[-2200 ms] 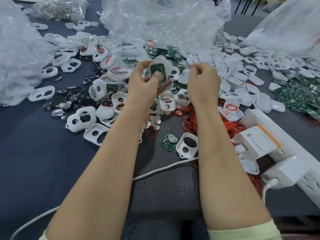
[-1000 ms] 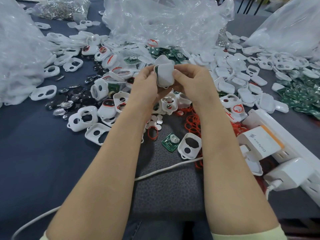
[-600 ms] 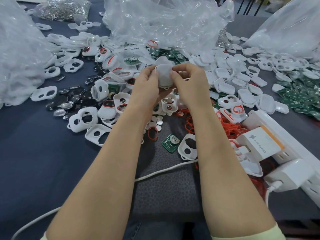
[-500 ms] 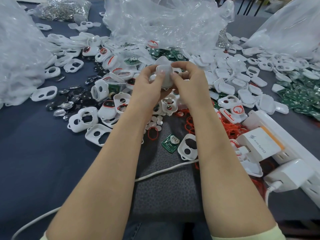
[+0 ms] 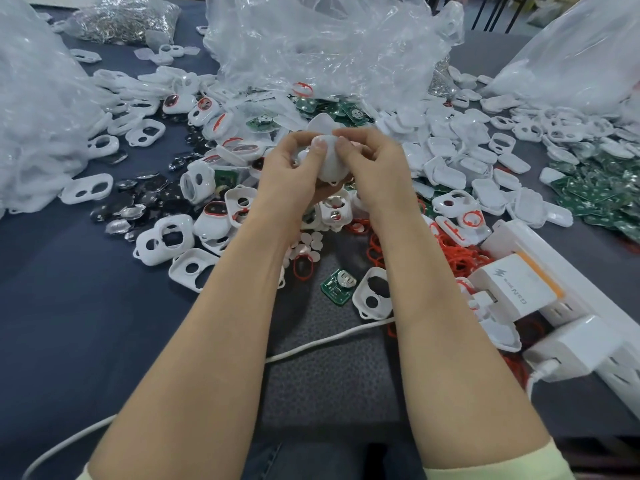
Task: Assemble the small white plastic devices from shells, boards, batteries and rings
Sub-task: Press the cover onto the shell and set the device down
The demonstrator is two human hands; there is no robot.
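Across the dark blue table point(image 5: 69, 323) strewn with white shells point(image 5: 162, 242), green boards point(image 5: 602, 188) and red rings point(image 5: 460, 254), my left hand point(image 5: 291, 174) and right hand point(image 5: 377, 168) both grip one white device point(image 5: 327, 167) above the pile, thumbs pressing its top.

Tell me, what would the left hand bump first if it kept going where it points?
Likely the right hand, gripping the same white device right beside it; depth is hard to judge.
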